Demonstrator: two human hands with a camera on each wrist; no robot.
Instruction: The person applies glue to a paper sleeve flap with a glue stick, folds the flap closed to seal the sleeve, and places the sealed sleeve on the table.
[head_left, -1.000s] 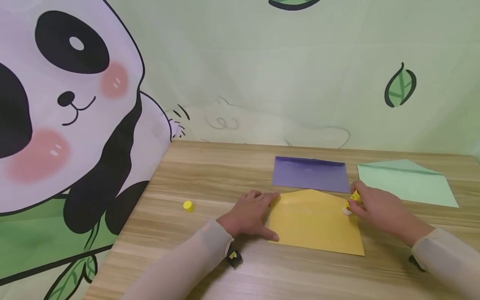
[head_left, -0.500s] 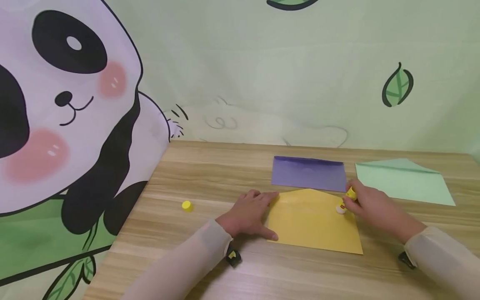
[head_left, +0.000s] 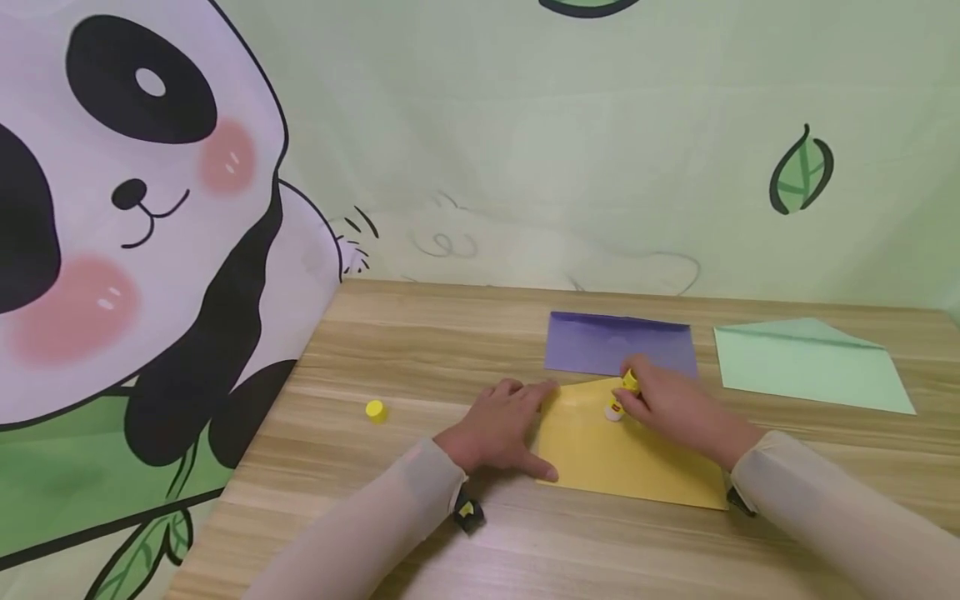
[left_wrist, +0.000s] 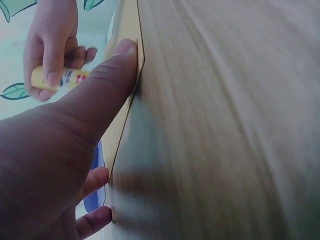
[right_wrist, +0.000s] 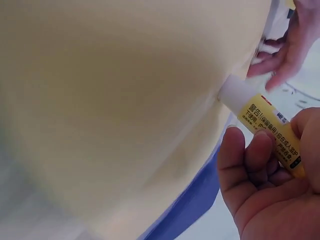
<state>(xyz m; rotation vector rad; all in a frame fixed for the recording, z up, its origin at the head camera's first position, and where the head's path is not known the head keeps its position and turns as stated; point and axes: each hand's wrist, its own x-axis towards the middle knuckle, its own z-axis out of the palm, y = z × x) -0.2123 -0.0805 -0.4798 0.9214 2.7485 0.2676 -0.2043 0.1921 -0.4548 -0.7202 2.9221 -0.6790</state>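
Note:
A yellow envelope [head_left: 622, 458] lies on the wooden table, its low pointed flap edge at the far side. My left hand [head_left: 504, 429] rests spread on its left end, thumb at the near corner and fingers at the far one. My right hand [head_left: 678, 408] grips a yellow glue stick [right_wrist: 272, 127], uncapped, its white end down against the envelope near the flap line. In the left wrist view the same glue stick [left_wrist: 60, 77] shows beyond my thumb.
Behind the yellow envelope lies a purple envelope [head_left: 615, 346], partly covered by my right hand. A mint green envelope [head_left: 817, 371] is at the back right. The yellow cap [head_left: 377, 411] stands to the left. A panda-printed cloth [head_left: 480, 167] hangs behind the table.
My right hand has swept the glue stick leftward from the envelope's right edge to about its middle. My left hand has stayed in place on the left end.

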